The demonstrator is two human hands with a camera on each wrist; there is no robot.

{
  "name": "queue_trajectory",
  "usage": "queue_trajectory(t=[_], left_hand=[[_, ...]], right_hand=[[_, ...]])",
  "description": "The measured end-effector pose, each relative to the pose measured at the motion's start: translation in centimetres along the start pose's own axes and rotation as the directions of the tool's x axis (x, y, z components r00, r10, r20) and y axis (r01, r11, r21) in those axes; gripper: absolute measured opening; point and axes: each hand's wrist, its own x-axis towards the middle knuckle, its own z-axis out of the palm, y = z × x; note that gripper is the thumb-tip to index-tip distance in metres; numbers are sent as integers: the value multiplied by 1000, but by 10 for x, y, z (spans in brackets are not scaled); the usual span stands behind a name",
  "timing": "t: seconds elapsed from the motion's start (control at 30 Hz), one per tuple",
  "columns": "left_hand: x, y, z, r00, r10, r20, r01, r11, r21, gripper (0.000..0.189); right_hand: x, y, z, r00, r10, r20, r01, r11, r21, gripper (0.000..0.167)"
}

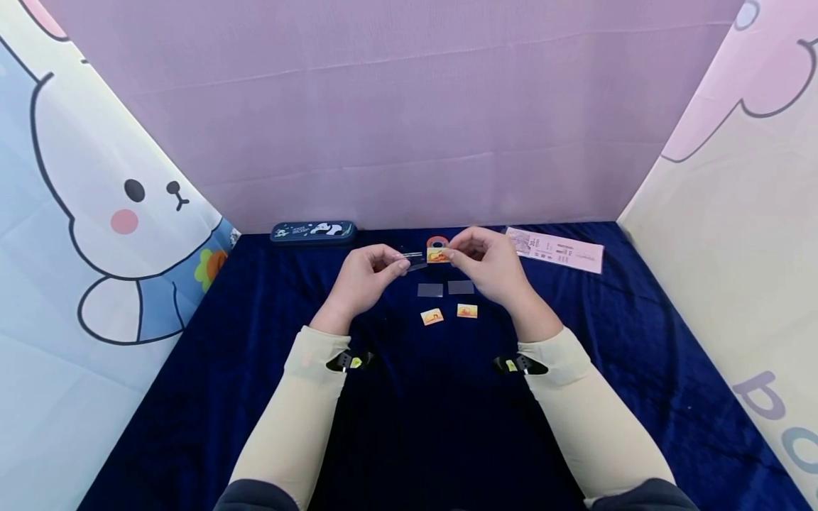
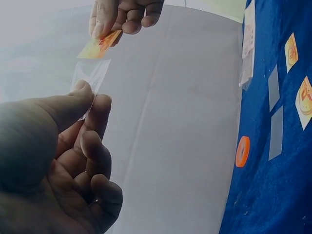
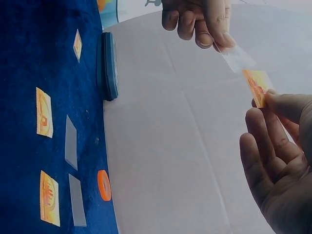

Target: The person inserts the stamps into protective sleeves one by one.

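My left hand point(image 1: 369, 278) pinches a small clear plastic sleeve point(image 2: 96, 71) between thumb and forefinger. Opposite it, the thumb and fingertips of my right hand point(image 1: 491, 264) pinch an orange-and-yellow stamp point(image 3: 256, 84) with a toothed edge. Both are held up above the cloth, the stamp's edge close to the sleeve's near end. Below the hands, two more clear sleeves, a left one point(image 1: 430, 289) and a right one point(image 1: 461, 287), lie flat side by side. Nearer me lie a tilted stamp point(image 1: 432, 316) and a straighter stamp point(image 1: 467, 311). Another stamp point(image 3: 78, 45) shows in the right wrist view.
Behind the held stamp lies an orange-red ring point(image 1: 437, 242), like a tape roll. A dark blue panda pencil case point(image 1: 313, 233) sits at the back left, and a long pink printed slip point(image 1: 556, 250) at the back right. Dark blue cloth point(image 1: 422, 397) covers the table; fabric walls enclose it.
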Motion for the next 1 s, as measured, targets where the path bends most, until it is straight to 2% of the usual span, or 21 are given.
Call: queue_trajectory(t=[0.63, 1.0], left_hand=[[-1, 0, 0, 1000, -4, 17, 3, 1000, 8, 9], [0, -2, -1, 1000, -8, 10, 8, 1000, 15, 9]], right_hand=[[0, 1, 5, 1000, 3, 22, -3, 1000, 31, 8], [0, 1, 2, 999, -18, 47, 18, 1000, -10, 8]])
